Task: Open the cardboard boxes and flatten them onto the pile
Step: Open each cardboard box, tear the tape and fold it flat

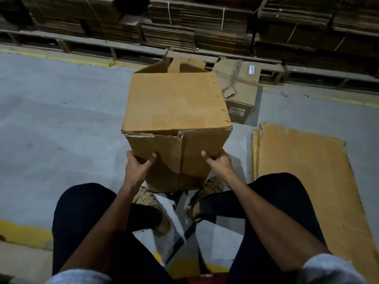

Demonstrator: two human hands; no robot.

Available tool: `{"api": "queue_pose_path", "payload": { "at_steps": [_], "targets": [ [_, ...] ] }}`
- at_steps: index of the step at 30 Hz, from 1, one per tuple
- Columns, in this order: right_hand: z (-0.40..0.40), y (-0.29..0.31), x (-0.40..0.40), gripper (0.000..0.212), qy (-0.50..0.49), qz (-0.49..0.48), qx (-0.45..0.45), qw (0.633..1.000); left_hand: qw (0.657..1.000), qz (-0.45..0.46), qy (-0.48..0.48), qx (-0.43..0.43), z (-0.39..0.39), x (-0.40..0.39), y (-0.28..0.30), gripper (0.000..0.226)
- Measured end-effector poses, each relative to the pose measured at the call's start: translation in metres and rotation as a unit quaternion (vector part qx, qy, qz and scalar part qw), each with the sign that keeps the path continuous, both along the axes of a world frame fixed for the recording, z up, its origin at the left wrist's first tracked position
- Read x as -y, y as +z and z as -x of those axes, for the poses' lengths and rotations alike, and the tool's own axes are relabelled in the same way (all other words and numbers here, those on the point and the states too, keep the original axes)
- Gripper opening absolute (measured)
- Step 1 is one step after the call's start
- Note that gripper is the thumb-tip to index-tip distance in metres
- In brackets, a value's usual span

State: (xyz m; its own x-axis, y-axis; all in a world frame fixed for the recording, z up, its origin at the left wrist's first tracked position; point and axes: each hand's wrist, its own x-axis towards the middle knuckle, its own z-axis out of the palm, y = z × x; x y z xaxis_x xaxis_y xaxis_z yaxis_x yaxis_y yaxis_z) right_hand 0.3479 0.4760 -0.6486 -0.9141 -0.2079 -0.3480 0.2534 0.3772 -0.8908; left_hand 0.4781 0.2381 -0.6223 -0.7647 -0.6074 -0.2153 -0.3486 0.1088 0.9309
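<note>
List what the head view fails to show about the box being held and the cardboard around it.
- Held box: far end and underside hidden by its own body.
- Left hand and right hand: fingers hidden behind the box's side walls.
- Second box: handwritten label too small to read.
- Flattened cardboard: cut off by the right edge; sheet count unclear.

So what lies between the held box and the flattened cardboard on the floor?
Nothing: in the head view, only bare grey floor separates the held box from the flattened cardboard on its right.
</note>
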Motion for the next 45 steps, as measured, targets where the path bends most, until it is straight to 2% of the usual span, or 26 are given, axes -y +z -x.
{"api": "queue_pose_path", "payload": {
  "at_steps": [3,7,10,13,16,19,24,27,30,32,34,35,37,41,45],
  "targets": [
    [0.002,0.016,0.0,0.058,-0.007,0.026,-0.035,0.999,0.999,0.046,0.001,-0.016,0.002,0.006,0.008,0.061],
    [0.008,0.047,0.002,0.046,-0.008,0.063,-0.11,0.992,0.991,0.097,0.029,-0.086,0.01,0.013,0.028,0.059],
    [0.014,0.072,-0.002,0.058,0.003,0.047,-0.199,0.979,0.985,0.092,0.048,-0.141,0.015,0.018,0.05,0.055],
    [0.016,0.089,-0.007,0.047,0.027,0.059,-0.248,0.967,0.987,0.05,0.012,-0.15,0.02,0.028,0.06,0.059],
    [0.016,0.08,-0.009,0.051,0.041,0.067,-0.216,0.973,0.99,0.017,-0.026,-0.134,0.023,0.027,0.052,0.064],
    [0.015,0.054,-0.008,0.074,0.05,0.081,-0.132,0.987,0.992,-0.01,-0.044,-0.114,0.024,0.02,0.027,0.056],
    [0.019,0.017,-0.003,0.088,0.03,0.071,-0.009,0.997,0.996,-0.065,-0.013,-0.054,0.03,0.021,-0.001,0.079],
    [0.039,-0.011,-0.005,0.1,0.028,0.046,0.026,0.998,0.995,-0.098,-0.013,-0.008,0.033,0.027,-0.015,0.086],
    [0.042,-0.022,0.001,0.086,0.041,0.044,0.061,0.996,0.993,-0.113,-0.025,0.028,0.028,0.028,-0.03,0.091],
    [0.035,-0.028,0.005,0.073,0.058,0.031,0.092,0.994,0.99,-0.127,-0.034,0.053,0.025,0.022,-0.042,0.08],
    [0.029,-0.04,0.008,0.075,0.064,0.007,0.116,0.991,0.987,-0.143,-0.015,0.078,0.021,0.014,-0.047,0.063],
    [0.026,-0.046,0.01,0.077,0.064,-0.006,0.119,0.991,0.985,-0.148,-0.001,0.086,0.021,0.012,-0.047,0.06],
    [0.025,-0.051,0.016,0.08,0.052,-0.012,0.108,0.993,0.986,-0.144,0.021,0.088,0.022,0.016,-0.053,0.07],
    [0.035,-0.03,0.029,0.077,0.026,0.035,0.072,0.996,0.993,-0.103,0.02,0.059,0.026,0.034,-0.049,0.088],
    [0.047,0.007,0.04,0.062,0.026,0.034,-0.013,0.999,0.997,-0.068,0.017,-0.008,0.029,0.042,-0.027,0.072]
  ]
}}
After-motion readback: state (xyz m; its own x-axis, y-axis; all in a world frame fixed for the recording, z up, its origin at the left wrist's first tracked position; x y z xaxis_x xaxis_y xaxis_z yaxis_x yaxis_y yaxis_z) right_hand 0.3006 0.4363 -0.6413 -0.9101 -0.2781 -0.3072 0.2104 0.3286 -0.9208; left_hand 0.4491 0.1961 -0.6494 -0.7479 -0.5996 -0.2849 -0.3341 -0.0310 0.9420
